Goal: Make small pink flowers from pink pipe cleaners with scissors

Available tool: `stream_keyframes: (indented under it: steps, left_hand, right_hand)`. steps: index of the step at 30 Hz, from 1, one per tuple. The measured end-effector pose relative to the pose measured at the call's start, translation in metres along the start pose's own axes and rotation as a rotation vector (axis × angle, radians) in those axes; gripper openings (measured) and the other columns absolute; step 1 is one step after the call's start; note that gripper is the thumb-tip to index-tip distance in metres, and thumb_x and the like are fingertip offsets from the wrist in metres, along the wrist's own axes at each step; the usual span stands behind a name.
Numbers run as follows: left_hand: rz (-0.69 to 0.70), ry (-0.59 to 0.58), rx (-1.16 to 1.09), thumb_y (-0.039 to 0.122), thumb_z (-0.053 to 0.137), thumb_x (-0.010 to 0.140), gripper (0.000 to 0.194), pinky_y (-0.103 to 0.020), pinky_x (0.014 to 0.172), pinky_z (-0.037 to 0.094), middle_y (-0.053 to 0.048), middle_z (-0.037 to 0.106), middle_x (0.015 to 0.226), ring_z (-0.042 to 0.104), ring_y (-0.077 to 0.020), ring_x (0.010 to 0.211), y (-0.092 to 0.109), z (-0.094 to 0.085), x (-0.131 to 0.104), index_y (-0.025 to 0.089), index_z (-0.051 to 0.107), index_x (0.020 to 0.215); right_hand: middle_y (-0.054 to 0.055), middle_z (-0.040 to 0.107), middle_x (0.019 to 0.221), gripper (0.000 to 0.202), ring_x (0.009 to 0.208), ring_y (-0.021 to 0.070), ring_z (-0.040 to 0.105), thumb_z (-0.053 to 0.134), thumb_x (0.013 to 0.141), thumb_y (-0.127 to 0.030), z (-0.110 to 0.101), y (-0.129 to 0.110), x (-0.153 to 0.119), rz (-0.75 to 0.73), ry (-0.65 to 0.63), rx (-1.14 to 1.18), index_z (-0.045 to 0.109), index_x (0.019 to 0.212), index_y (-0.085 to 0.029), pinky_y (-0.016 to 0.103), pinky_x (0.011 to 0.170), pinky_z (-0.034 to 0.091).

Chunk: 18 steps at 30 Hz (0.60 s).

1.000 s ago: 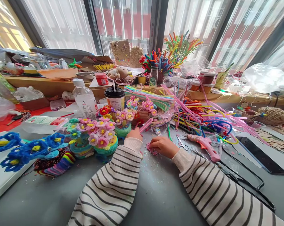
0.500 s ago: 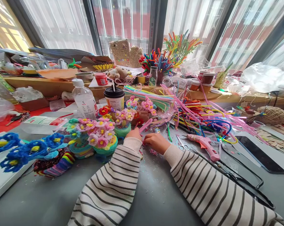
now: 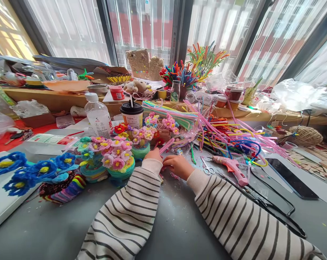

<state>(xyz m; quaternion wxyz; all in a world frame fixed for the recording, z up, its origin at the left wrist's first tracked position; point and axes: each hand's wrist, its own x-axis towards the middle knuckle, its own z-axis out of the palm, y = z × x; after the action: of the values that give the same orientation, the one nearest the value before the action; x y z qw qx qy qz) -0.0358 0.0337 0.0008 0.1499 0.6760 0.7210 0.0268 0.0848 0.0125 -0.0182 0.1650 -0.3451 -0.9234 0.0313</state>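
Observation:
My left hand (image 3: 154,155) is closed around the lower end of a folded pink fuzzy stem (image 3: 166,145) that points up and right. Just right of it, my right hand (image 3: 177,166) has its fingers pressed together near the left fingertips; what they hold, if anything, is hidden. Pink flowers (image 3: 117,153) on a green coiled pot (image 3: 122,173) stand left of my left wrist, beside a smaller pot (image 3: 141,151). White scissors (image 3: 207,166) and a pink glue gun (image 3: 232,168) lie right of my right hand.
Blue flowers (image 3: 39,171) stand at the left. Behind are a plastic bottle (image 3: 98,117), a lidded cup (image 3: 131,115) and a pile of coloured stems (image 3: 228,130). A phone (image 3: 292,178) and a black cable (image 3: 274,207) lie at the right.
My right hand has moved slightly left, closer to my left hand. The view has shifted a little, moving the things at the right leftward.

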Motion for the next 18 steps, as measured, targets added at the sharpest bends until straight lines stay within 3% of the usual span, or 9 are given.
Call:
stream_keyframes:
  steps: [5, 12, 18]
  left_hand:
    - [-0.015, 0.010, 0.006, 0.018, 0.044, 0.065, 0.029, -0.030, 0.067, 0.042, -0.014, 0.058, 0.088, 0.055, -0.0236, 0.084, 0.001, 0.002, 0.000, 0.015, 0.046, 0.094]
    - [0.008, 0.005, -0.014, 0.017, 0.046, 0.065, 0.033, -0.027, 0.066, 0.042, -0.009, 0.060, 0.087, 0.056, -0.0202, 0.081, -0.001, 0.003, 0.001, 0.018, 0.045, 0.098]
    - [0.013, 0.006, -0.006, 0.020, 0.046, 0.065, 0.031, -0.027, 0.065, 0.042, -0.010, 0.060, 0.085, 0.057, -0.0203, 0.078, -0.002, 0.004, 0.002, 0.016, 0.046, 0.095]
  right_hand:
    - [0.003, 0.061, 0.077, 0.019, 0.066, 0.0114, 0.055, 0.048, 0.069, -0.007, 0.003, -0.003, 0.002, -0.073, -0.048, 0.004, 0.064, 0.073, -0.017, 0.019, 0.058, 0.037]
    - [0.002, 0.061, 0.073, 0.020, 0.062, 0.0097, 0.054, 0.046, 0.072, -0.008, -0.008, 0.008, -0.024, -0.182, -0.125, 0.002, 0.063, 0.074, -0.018, 0.018, 0.055, 0.036]
    - [0.002, 0.061, 0.081, 0.022, 0.072, 0.0105, 0.054, 0.046, 0.073, -0.007, -0.010, 0.011, -0.015, -0.023, -0.035, -0.029, 0.062, 0.082, -0.019, 0.017, 0.060, 0.037]
